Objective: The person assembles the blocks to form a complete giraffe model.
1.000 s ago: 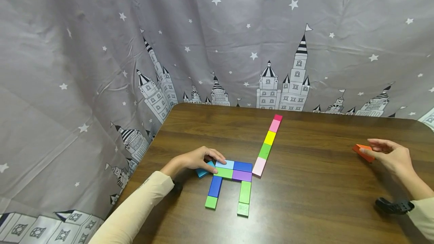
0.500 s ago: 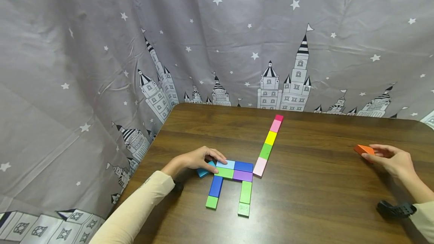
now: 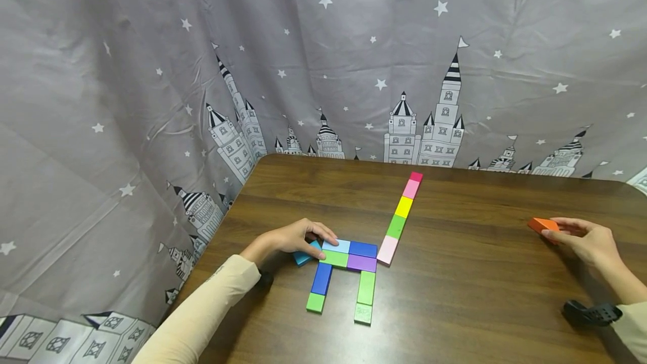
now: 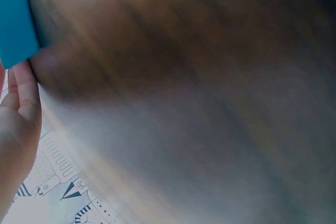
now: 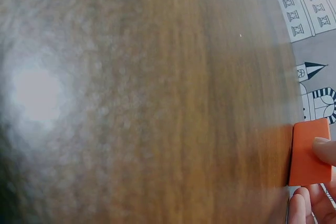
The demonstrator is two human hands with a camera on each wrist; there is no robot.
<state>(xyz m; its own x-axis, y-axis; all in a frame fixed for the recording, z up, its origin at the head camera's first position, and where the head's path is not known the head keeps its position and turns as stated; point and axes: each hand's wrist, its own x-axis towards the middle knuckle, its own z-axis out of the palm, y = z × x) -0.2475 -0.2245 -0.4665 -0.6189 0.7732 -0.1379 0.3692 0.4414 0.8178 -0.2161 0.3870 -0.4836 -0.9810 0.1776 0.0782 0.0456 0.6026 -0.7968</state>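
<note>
My left hand (image 3: 295, 236) rests at the left end of a flat block figure, its fingertips on the light blue block (image 3: 340, 246) and its thumb at the green block (image 3: 336, 259). Partly under that hand lies a teal block (image 3: 302, 258), also seen in the left wrist view as a teal face (image 4: 17, 22). At the right side of the table, my right hand (image 3: 588, 243) pinches an orange wedge-shaped block (image 3: 538, 223) between thumb and fingers. The right wrist view shows the thumb pressed on the orange block's face (image 5: 306, 156).
Blue (image 3: 363, 249) and purple (image 3: 361, 263) blocks complete the body rectangle. Two legs run down from it, the left blue and green (image 3: 315, 302), the right light green (image 3: 366, 287). A slanting row with a yellow block (image 3: 403, 206) reaches toward the back edge. A curtain (image 3: 323, 72) hangs behind.
My right hand and the orange block have turned slightly, so more of the block's flat triangular side shows. My left hand and the figure stay in place.
</note>
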